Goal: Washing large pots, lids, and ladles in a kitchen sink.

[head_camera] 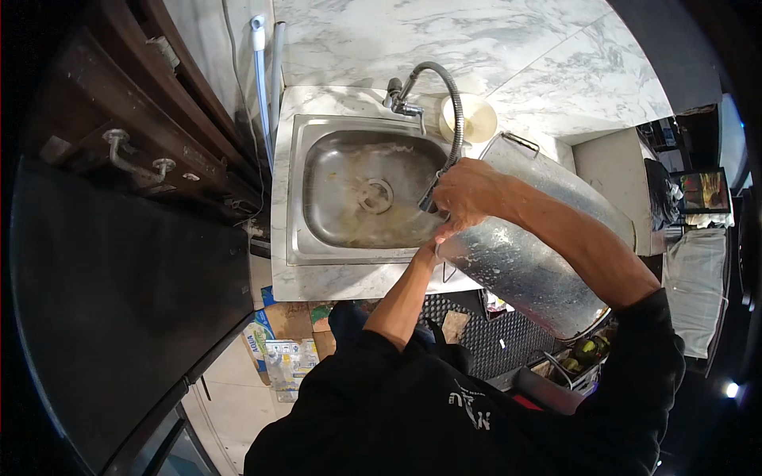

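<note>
A large, dented metal pot point(506, 262) lies tipped on its side across the counter, its mouth end towards the sink. My left hand point(442, 233) is at the pot's rim near the sink edge, mostly hidden behind the other hand. My right hand point(470, 193) grips the lower end of the flexible faucet spout point(457, 113), which arches over from the wall side. Its dark nozzle point(426, 202) points down by the pot's mouth. Beneath them, the stainless steel sink point(345, 160) holds some murky water and small scraps around its drain point(375, 196).
A pale bowl point(483, 116) stands behind the faucet point(408, 107). Wire handles point(521, 143) stick out from the pot. Flattened cardboard point(292, 357) and a black mat point(500, 333) cover the floor. At right sits a crate point(589, 357) of green produce; a dark door point(143, 154) is at left.
</note>
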`<state>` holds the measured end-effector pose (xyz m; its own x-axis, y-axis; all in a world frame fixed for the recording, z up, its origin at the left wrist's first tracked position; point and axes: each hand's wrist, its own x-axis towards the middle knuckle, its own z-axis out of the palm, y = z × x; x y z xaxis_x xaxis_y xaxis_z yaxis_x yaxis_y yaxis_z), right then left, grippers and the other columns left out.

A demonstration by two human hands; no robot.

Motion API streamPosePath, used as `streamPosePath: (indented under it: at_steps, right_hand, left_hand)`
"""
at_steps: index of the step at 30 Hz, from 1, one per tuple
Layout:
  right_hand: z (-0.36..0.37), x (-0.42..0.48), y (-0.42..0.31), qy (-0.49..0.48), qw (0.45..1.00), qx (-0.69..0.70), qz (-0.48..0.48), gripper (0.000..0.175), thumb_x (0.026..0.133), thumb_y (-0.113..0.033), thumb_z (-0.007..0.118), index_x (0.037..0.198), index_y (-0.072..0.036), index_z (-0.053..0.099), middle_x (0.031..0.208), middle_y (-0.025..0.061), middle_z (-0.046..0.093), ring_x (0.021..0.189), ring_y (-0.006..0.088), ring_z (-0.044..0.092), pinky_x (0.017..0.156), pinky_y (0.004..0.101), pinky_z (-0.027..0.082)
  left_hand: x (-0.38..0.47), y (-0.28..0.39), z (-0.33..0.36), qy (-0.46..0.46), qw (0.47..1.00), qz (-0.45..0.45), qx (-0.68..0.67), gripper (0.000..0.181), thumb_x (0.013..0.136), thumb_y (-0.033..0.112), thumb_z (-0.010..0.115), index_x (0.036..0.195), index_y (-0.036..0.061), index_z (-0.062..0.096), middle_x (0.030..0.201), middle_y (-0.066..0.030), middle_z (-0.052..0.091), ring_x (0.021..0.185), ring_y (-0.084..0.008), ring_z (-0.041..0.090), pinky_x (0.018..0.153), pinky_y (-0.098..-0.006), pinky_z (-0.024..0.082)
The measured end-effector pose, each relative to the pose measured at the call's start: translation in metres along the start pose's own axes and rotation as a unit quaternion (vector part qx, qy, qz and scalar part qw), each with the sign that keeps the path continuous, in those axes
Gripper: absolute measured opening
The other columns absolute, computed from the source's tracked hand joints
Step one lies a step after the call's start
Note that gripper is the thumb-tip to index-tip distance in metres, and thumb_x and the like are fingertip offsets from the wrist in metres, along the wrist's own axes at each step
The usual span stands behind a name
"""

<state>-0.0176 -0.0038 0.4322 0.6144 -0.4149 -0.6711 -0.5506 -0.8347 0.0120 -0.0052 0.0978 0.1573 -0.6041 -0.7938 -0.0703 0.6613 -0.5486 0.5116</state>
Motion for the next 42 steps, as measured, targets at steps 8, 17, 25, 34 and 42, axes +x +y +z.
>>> streamPosePath:
  at_steps: [8,17,25,34,42]
  right_hand:
    - [0.029,-0.026,0.023,0.062,0.996,0.046,0.036,0.067,0.067,-0.073,0.070,0.067,-0.007,0.070,0.060,0.0136,0.062,0.066,0.0374,0.064,0.059,0.0465,0.048]
    - [0.025,-0.040,0.033,0.201,0.920,0.205,0.266,0.059,0.073,-0.062,0.076,0.077,-0.004,0.068,0.068,0.0158,0.067,0.065,0.0337,0.065,0.062,0.0443,0.049]
    - [0.005,0.006,0.033,0.296,0.763,0.568,0.088,0.026,0.098,-0.026,0.060,0.108,-0.001,0.061,0.096,0.0104,0.071,0.087,0.0179,0.064,0.079,0.0380,0.051]
    - [-0.028,-0.080,0.123,0.369,0.776,0.498,0.120,0.014,0.095,-0.011,0.058,0.091,0.002,0.062,0.082,0.0094,0.066,0.082,0.0174,0.065,0.079,0.0313,0.053]
    - [-0.004,-0.044,0.070,0.456,0.631,0.617,0.119,0.019,0.102,-0.015,0.056,0.092,0.000,0.058,0.078,0.0036,0.058,0.074,0.0128,0.052,0.074,0.0285,0.047]
  left_hand:
    - [-0.027,0.015,0.006,0.146,0.976,0.153,0.054,0.044,0.097,0.050,0.058,0.092,0.0061,0.061,0.084,0.0034,0.053,0.079,-0.0090,0.048,0.072,-0.0294,0.039]
    - [-0.039,0.058,0.036,0.150,0.902,0.216,0.343,0.061,0.092,0.059,0.064,0.067,0.0054,0.048,0.066,0.0066,0.041,0.066,-0.0069,0.036,0.057,-0.0270,0.029]
    - [-0.035,0.054,0.041,0.188,0.887,0.234,0.350,0.057,0.097,0.053,0.060,0.077,-0.0005,0.056,0.068,0.0044,0.046,0.068,-0.0086,0.041,0.060,-0.0286,0.034]
    - [-0.022,0.076,0.052,0.231,0.871,0.272,0.338,0.053,0.100,0.049,0.057,0.076,0.0011,0.061,0.067,0.0055,0.051,0.065,-0.0087,0.044,0.059,-0.0280,0.036]
    - [-0.010,0.102,0.052,0.319,0.829,0.298,0.349,0.053,0.102,0.045,0.055,0.072,0.0007,0.056,0.062,0.0055,0.039,0.062,-0.0079,0.033,0.055,-0.0289,0.029]
